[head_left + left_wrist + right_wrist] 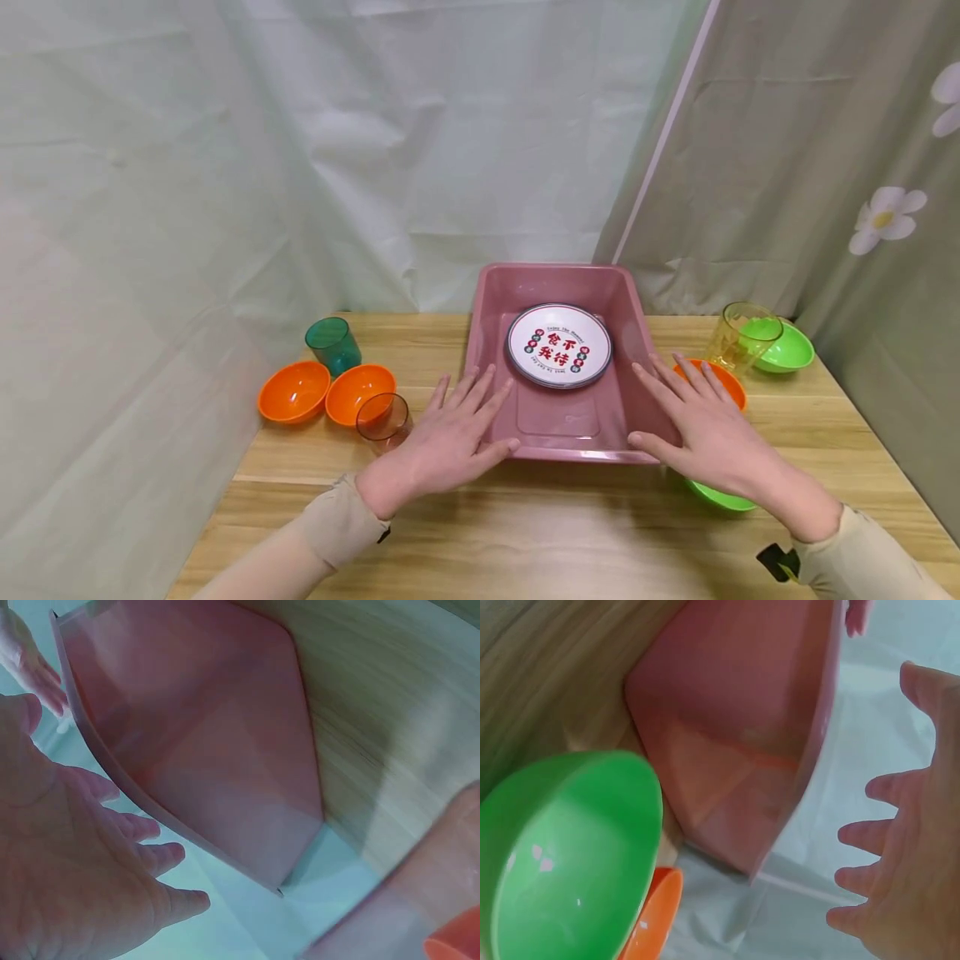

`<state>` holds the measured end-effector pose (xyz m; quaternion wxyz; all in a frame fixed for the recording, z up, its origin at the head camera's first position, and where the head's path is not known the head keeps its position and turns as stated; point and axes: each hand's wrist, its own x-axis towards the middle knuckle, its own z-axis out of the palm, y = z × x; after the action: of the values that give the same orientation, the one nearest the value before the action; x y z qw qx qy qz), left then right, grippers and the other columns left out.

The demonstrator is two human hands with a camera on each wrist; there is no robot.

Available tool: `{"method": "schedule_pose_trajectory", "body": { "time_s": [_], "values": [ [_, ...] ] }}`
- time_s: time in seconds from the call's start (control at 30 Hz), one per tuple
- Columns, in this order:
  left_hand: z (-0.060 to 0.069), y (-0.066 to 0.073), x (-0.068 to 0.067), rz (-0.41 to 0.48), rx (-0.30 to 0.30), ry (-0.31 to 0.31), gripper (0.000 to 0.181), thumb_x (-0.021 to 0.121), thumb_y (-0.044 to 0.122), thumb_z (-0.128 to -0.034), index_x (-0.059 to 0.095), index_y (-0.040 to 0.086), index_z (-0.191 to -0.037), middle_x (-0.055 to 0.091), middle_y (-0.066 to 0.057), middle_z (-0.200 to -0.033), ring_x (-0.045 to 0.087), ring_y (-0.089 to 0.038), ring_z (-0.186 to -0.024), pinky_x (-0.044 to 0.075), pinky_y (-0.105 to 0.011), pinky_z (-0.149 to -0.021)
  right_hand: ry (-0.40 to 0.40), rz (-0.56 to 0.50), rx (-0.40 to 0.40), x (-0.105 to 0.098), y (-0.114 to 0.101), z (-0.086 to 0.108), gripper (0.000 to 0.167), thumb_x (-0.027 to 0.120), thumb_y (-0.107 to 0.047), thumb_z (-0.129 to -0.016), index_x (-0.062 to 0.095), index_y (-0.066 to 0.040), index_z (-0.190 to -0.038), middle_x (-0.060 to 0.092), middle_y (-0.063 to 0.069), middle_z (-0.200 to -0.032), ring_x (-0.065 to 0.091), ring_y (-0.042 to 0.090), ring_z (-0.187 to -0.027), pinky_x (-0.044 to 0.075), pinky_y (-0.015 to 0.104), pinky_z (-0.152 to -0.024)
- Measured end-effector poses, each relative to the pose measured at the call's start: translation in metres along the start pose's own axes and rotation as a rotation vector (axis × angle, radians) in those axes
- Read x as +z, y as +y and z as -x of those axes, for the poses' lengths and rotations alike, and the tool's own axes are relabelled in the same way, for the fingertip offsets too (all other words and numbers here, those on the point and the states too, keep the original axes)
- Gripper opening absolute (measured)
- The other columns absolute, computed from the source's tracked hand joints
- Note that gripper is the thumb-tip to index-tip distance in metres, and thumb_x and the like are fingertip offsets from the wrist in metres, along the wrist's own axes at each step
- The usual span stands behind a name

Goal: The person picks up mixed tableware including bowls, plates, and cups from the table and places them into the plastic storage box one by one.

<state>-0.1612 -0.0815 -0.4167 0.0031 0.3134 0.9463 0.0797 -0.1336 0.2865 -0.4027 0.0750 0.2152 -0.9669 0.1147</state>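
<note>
A pink plastic basin (pixel 558 425) stands on the table. Inside it lies a round white plate (pixel 558 346) with red and green lettering. Over the basin's near left side hovers my left hand (pixel 450 437), its fingers spread and holding nothing. My right hand (pixel 708 433) is spread in the same way by the near right side, also with nothing in it. Both wrist views show the fingers apart from the basin wall. Below the right hand a green bowl (pixel 577 855) is partly covered in the head view, and an orange bowl (pixel 723 383) peeks out behind its fingers.
Left of the basin are two orange bowls (pixel 294 392), a teal cup (pixel 333 346) and a clear brownish cup (pixel 382 417) near my left wrist. At the back right stand a yellow see-through cup (pixel 738 337) and another green bowl (pixel 795 350). Pale curtains (pixel 465 167) hang behind.
</note>
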Motion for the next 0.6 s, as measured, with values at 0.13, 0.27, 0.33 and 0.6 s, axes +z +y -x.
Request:
{"method": "schedule_pose_trajectory", "body": {
  "time_s": [0.13,0.27,0.33,0.6],
  "values": [
    [-0.004,0.009,0.001,-0.010,0.043,-0.015,0.082,0.030,0.072,-0.1010,0.015,0.024,-0.166,0.003,-0.007,-0.171,0.002,-0.030,-0.157,-0.002,-0.057,-0.122,0.039,-0.045,0.031,-0.012,0.010,0.004,0.083,0.062,-0.057,-0.097,0.032,-0.017,-0.162,0.031,0.020,-0.163,0.013,0.044,-0.153,0.003,0.057,-0.123],
    [-0.012,0.023,-0.002,-0.012,0.109,-0.031,0.082,0.024,0.074,-0.1005,0.010,0.026,-0.166,-0.002,-0.004,-0.171,-0.003,-0.027,-0.157,-0.003,-0.058,-0.122,0.093,-0.119,0.076,-0.030,0.027,0.010,0.077,0.064,-0.046,-0.099,0.034,-0.010,-0.161,0.033,0.023,-0.162,0.018,0.046,-0.151,0.007,0.060,-0.122],
    [-0.017,0.031,-0.004,-0.011,0.144,-0.040,0.083,0.021,0.075,-0.1000,0.010,0.026,-0.166,-0.003,-0.004,-0.171,-0.004,-0.026,-0.156,-0.004,-0.058,-0.122,0.130,-0.177,0.114,-0.040,0.039,0.013,0.073,0.062,-0.040,-0.102,0.033,-0.011,-0.161,0.034,0.024,-0.161,0.022,0.049,-0.148,0.010,0.065,-0.120],
    [-0.045,0.068,-0.015,-0.066,0.278,-0.096,0.085,0.014,0.077,-0.0976,0.010,0.028,-0.166,0.005,-0.004,-0.172,0.002,-0.026,-0.157,-0.005,-0.054,-0.123,0.215,-0.339,0.407,-0.066,0.101,0.025,0.063,0.036,-0.038,-0.112,0.022,-0.003,-0.162,0.026,0.034,-0.160,0.022,0.061,-0.142,0.016,0.076,-0.109]
  ]
}}
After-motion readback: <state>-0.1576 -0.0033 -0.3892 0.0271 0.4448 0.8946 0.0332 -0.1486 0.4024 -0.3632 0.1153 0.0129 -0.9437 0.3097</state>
